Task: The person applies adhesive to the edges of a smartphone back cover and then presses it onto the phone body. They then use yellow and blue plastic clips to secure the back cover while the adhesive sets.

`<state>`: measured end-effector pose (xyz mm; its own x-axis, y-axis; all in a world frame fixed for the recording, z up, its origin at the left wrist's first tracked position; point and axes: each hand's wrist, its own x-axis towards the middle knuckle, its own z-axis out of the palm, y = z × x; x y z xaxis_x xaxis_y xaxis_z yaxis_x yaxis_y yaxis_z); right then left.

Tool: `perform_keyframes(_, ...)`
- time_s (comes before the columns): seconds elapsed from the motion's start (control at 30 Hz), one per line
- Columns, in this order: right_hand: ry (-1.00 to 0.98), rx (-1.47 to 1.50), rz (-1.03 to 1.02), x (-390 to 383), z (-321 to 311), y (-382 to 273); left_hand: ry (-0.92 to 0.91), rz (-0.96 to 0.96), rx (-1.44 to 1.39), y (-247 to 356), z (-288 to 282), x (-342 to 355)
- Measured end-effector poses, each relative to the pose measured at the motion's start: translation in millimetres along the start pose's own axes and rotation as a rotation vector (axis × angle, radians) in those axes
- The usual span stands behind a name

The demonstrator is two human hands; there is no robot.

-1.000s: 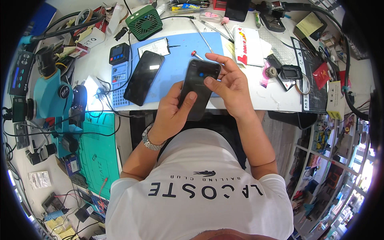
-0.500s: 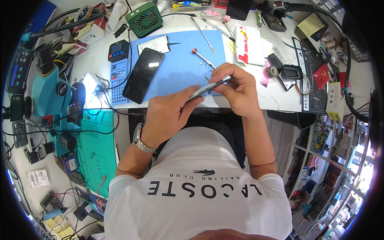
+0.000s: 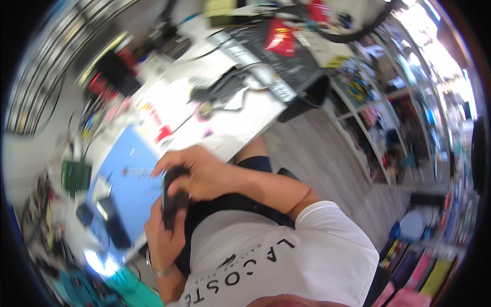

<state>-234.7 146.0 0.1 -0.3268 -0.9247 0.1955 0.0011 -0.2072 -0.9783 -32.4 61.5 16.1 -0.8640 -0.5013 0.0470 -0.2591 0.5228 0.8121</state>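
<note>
My left hand [image 3: 163,230] grips the lower part of a dark phone [image 3: 174,204] above my lap, at the desk's edge. My right hand [image 3: 202,171] holds its upper part, thumb bent over the phone. On the desk beside them lies a blue mat [image 3: 138,199] with a second dark phone [image 3: 112,220] and a thin screwdriver [image 3: 138,171]. The view is smeared by motion, so small items and the phone's screen are unclear.
A green fan [image 3: 75,175] stands beyond the mat, a teal microscope [image 3: 84,289] at lower left. The white desk [image 3: 258,115] carries papers, red packets [image 3: 280,38] and a dark board [image 3: 294,69]. Crowded shelving [image 3: 383,128] lines the right, beside a wood-look floor [image 3: 317,158].
My head has swung right, bringing more shelving and floor into view. The phone, seen edge-on half a second ago, has tilted and turned more upright between both hands.
</note>
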Motion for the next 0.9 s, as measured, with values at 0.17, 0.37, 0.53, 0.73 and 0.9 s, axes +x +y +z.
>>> perform_keyframes(0.17,-0.005,-0.083,-0.016,-26.4,-60.5,-28.5,-0.243,0.015,-0.109,16.8,40.3,30.4)
perform_keyframes(0.37,0.074,-0.144,0.053,-67.9,-121.6,-52.0,-0.219,0.063,-0.411,51.7,115.4,39.4)
perform_keyframes(0.53,0.138,-0.150,0.139,-122.4,-176.0,-73.2,-0.253,0.311,-0.333,71.9,181.2,45.8)
perform_keyframes(0.73,0.219,-0.104,0.172,-185.7,-247.6,-67.6,-0.369,0.195,-0.524,125.4,262.3,44.1)
perform_keyframes(0.9,0.266,0.083,0.030,-232.4,-303.9,-43.2,-0.265,0.195,-0.605,156.3,331.3,50.2)
